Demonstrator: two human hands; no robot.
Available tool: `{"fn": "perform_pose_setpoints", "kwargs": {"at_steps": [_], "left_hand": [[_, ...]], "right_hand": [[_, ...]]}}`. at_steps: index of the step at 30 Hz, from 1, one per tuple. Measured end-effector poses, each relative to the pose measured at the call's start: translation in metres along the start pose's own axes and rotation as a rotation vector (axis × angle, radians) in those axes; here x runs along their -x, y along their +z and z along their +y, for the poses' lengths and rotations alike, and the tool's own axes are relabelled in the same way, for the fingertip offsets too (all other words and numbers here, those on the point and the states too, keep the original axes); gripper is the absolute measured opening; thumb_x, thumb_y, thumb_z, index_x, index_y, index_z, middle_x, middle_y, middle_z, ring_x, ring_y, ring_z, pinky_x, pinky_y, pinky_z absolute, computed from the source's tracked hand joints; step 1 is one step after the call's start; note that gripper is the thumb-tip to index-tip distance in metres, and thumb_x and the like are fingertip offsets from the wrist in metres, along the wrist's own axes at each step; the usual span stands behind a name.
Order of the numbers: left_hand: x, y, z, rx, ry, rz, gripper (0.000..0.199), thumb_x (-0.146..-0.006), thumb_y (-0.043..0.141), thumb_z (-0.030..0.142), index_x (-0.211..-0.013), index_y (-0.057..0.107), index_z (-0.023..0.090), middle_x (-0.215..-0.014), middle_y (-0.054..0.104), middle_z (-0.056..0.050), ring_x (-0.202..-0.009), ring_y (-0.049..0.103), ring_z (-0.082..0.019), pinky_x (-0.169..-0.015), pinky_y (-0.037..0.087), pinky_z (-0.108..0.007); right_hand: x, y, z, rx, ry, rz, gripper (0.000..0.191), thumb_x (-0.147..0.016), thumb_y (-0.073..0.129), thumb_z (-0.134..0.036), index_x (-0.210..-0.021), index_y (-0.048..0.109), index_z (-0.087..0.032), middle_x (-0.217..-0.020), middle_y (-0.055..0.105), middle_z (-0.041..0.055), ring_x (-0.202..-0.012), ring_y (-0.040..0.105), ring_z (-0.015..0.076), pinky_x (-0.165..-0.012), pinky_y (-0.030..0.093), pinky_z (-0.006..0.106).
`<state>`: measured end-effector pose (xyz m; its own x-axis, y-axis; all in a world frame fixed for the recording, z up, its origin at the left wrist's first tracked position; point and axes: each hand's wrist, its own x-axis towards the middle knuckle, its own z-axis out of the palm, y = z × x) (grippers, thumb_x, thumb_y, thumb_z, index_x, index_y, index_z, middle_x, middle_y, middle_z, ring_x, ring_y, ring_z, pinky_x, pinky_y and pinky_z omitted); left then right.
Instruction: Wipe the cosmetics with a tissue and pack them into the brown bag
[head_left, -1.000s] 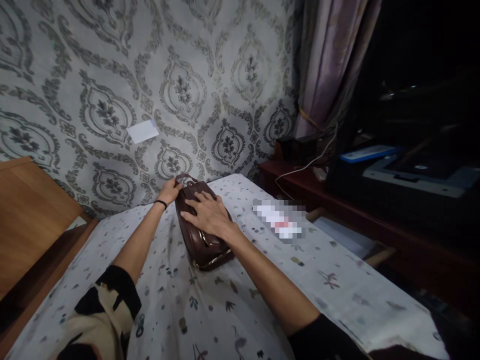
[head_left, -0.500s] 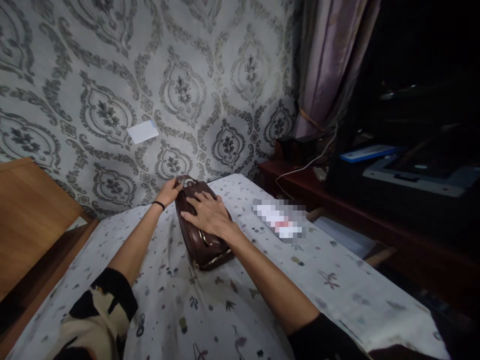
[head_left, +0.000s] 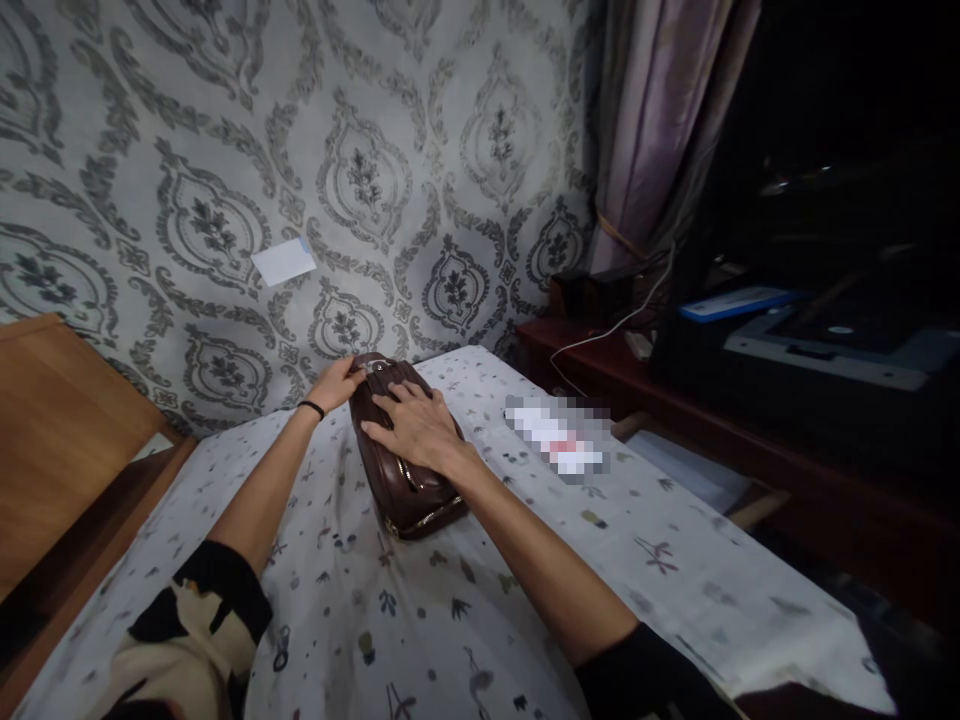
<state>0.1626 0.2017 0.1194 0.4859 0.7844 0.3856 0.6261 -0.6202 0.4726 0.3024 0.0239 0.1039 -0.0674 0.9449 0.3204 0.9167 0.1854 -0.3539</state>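
Note:
A dark brown leather bag [head_left: 382, 470] with gold-coloured zips lies on the patterned white sheet [head_left: 420, 610]. My left hand [head_left: 335, 385], with a black band at the wrist, has its fingers closed on the bag's far left corner, beside the strap [head_left: 371, 358]. What exactly the fingertips pinch there is too small to make out. Flat across the bag's upper face rests my right hand [head_left: 416, 425], its fingers spread. It covers part of the front zip.
To the right of the bag, a blurred-out flat object [head_left: 559, 437] lies on the sheet. Beyond the bed edge is a dark red table [head_left: 592, 365] with a white cable [head_left: 622, 322]. A wooden board [head_left: 67, 430] stands at left. The patterned wall [head_left: 442, 180] closes off the far side.

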Motion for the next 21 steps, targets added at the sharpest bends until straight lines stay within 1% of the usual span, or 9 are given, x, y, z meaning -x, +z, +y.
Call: {"fn": "perform_pose_setpoints", "kwargs": {"at_steps": [3,7,9,11,13,15,17,21], "left_hand": [[-0.001,0.001,0.012,-0.119,-0.047,-0.002,0.020,-0.074,0.066,0.038,-0.079,0.063,0.020,-0.073,0.066,-0.005,-0.077,0.061,-0.025,-0.072,0.044,-0.033],[-0.011,0.014,0.032,-0.201,-0.057,0.022,0.031,-0.072,0.070,0.042,-0.094,0.066,0.021,-0.081,0.068,-0.005,-0.084,0.062,-0.026,-0.073,0.041,-0.031],[-0.020,0.024,0.041,-0.210,-0.051,0.025,0.026,-0.073,0.070,0.040,-0.091,0.068,0.021,-0.083,0.069,-0.005,-0.085,0.062,-0.025,-0.073,0.040,-0.030],[-0.028,0.033,0.046,-0.207,-0.058,0.030,0.018,-0.073,0.070,0.036,-0.082,0.069,0.021,-0.080,0.069,-0.005,-0.082,0.061,-0.024,-0.072,0.040,-0.030],[-0.034,0.040,0.047,-0.198,-0.080,0.055,0.012,-0.073,0.068,0.032,-0.076,0.068,0.020,-0.076,0.068,-0.005,-0.078,0.061,-0.024,-0.069,0.038,-0.030],[-0.037,0.044,0.045,-0.180,-0.103,0.098,0.010,-0.073,0.066,0.030,-0.074,0.068,0.020,-0.074,0.067,-0.005,-0.076,0.059,-0.023,-0.066,0.037,-0.030],[-0.038,0.046,0.041,-0.150,-0.119,0.137,0.011,-0.073,0.066,0.030,-0.071,0.067,0.020,-0.072,0.065,-0.005,-0.073,0.058,-0.022,-0.064,0.035,-0.030],[-0.038,0.050,0.032,-0.063,-0.133,0.186,0.013,-0.072,0.066,0.032,-0.068,0.065,0.019,-0.065,0.061,-0.002,-0.067,0.054,-0.018,-0.061,0.033,-0.028]], "right_hand": [[0.001,-0.001,-0.001,-0.012,0.000,0.002,0.055,-0.096,0.041,-0.055,-0.139,0.053,-0.022,-0.148,0.048,0.0123,-0.139,0.037,0.0342,-0.109,0.029,0.060],[0.003,-0.003,-0.002,-0.017,0.002,-0.002,0.051,-0.096,0.042,-0.053,-0.136,0.055,-0.023,-0.150,0.046,0.0116,-0.139,0.037,0.0331,-0.110,0.028,0.059],[0.003,-0.004,-0.003,-0.018,0.005,0.001,0.049,-0.096,0.043,-0.053,-0.133,0.057,-0.024,-0.148,0.048,0.0107,-0.138,0.038,0.0325,-0.109,0.029,0.058],[0.003,-0.004,-0.003,-0.012,0.006,0.012,0.048,-0.096,0.044,-0.053,-0.132,0.058,-0.024,-0.144,0.052,0.0105,-0.136,0.041,0.0319,-0.108,0.031,0.058],[0.003,-0.004,-0.003,-0.004,0.004,0.025,0.048,-0.096,0.044,-0.053,-0.131,0.059,-0.024,-0.141,0.055,0.0112,-0.134,0.043,0.0316,-0.108,0.032,0.057],[0.003,-0.002,-0.003,0.002,-0.002,0.042,0.048,-0.096,0.043,-0.053,-0.130,0.059,-0.023,-0.141,0.055,0.0116,-0.135,0.042,0.0314,-0.109,0.031,0.056],[0.005,0.002,-0.003,0.004,0.000,0.067,0.050,-0.097,0.041,-0.053,-0.131,0.059,-0.022,-0.144,0.052,0.0124,-0.138,0.040,0.0309,-0.111,0.030,0.054],[0.012,0.010,-0.003,0.026,0.061,0.159,0.058,-0.096,0.043,-0.056,-0.137,0.053,-0.017,-0.149,0.046,0.0179,-0.140,0.037,0.0322,-0.112,0.027,0.053]]}}
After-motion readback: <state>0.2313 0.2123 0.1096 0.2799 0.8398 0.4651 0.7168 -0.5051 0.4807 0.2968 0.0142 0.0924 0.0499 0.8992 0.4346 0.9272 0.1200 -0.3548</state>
